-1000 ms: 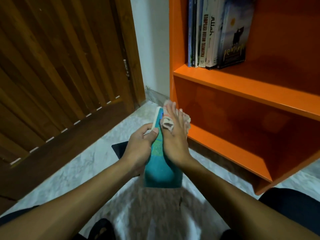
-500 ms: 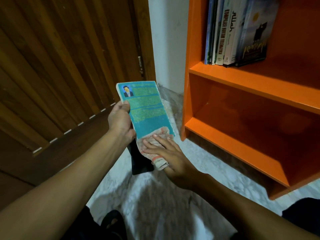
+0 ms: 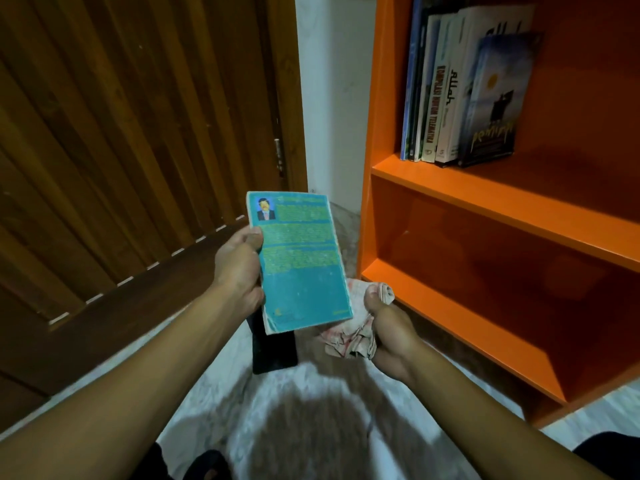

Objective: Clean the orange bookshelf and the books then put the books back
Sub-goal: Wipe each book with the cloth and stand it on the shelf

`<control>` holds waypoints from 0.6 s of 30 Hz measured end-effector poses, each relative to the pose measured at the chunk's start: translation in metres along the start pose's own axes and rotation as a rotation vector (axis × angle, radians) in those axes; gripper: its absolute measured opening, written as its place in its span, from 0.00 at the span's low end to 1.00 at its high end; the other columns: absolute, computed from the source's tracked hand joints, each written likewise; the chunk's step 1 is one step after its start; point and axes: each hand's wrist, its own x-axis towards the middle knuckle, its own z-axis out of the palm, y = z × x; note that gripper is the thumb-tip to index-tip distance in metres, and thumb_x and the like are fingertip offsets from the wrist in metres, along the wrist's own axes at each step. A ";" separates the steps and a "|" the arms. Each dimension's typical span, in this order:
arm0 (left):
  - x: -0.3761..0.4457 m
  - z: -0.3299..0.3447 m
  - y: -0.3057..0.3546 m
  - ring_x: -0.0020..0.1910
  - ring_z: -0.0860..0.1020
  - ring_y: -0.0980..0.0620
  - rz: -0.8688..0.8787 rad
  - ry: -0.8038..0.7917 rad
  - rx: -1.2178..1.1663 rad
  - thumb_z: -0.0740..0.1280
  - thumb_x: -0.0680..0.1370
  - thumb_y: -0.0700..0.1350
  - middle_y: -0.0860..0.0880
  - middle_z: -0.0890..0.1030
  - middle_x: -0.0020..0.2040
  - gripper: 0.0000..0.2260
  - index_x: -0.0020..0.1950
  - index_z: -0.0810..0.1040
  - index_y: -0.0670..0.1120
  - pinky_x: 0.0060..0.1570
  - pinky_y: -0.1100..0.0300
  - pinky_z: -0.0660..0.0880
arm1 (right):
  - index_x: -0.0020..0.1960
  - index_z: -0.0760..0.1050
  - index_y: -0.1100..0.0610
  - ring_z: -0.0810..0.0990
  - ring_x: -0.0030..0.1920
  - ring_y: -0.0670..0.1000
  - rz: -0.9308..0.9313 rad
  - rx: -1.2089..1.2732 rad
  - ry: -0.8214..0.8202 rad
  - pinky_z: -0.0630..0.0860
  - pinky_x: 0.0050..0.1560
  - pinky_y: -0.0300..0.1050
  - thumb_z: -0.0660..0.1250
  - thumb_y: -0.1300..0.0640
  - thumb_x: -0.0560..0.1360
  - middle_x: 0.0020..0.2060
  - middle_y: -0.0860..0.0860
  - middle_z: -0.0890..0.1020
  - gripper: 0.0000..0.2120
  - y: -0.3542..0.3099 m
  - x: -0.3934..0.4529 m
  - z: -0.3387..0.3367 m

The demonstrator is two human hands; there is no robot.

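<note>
The left hand (image 3: 239,268) grips the teal paperback (image 3: 300,261) by its long edge, held up beside the orange bookshelf (image 3: 485,202); the right hand (image 3: 384,327) clutches a crumpled rag (image 3: 349,336). Light, worn, bendy, I'd guess: best taken by the spine

right hand (image 3: 389,327) with cloth (image 3: 349,337) off teal book (image 3: 300,259), now beside it

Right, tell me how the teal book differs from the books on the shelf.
The teal book is off the bookshelf, gripped by the left hand; the shelved books stand on the upper board. The teal book shows a flat cover with a small portrait and looks worn at the edges; the shelved books show mostly spines, pressed together. The right hand holds a cloth beside the teal book, far from the shelved books.
</note>
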 end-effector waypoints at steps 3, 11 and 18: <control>-0.006 0.004 -0.007 0.47 0.86 0.41 -0.031 -0.034 0.058 0.59 0.85 0.45 0.44 0.87 0.49 0.11 0.58 0.81 0.47 0.44 0.44 0.83 | 0.65 0.76 0.61 0.83 0.58 0.63 0.039 -0.042 -0.151 0.81 0.54 0.60 0.57 0.53 0.84 0.59 0.62 0.83 0.17 -0.007 -0.016 0.006; -0.002 0.003 -0.017 0.79 0.59 0.39 0.227 0.057 0.960 0.60 0.84 0.54 0.43 0.58 0.81 0.28 0.81 0.54 0.50 0.74 0.36 0.59 | 0.63 0.77 0.64 0.84 0.56 0.62 -0.104 -0.228 -0.178 0.78 0.60 0.62 0.65 0.65 0.79 0.56 0.62 0.84 0.13 -0.006 -0.021 0.012; -0.022 0.021 -0.042 0.71 0.70 0.44 0.304 -0.214 0.844 0.64 0.81 0.59 0.48 0.64 0.78 0.37 0.82 0.46 0.54 0.69 0.44 0.70 | 0.64 0.76 0.52 0.85 0.47 0.54 -0.387 -0.526 -0.104 0.78 0.38 0.41 0.64 0.62 0.80 0.53 0.54 0.85 0.14 0.008 -0.019 0.022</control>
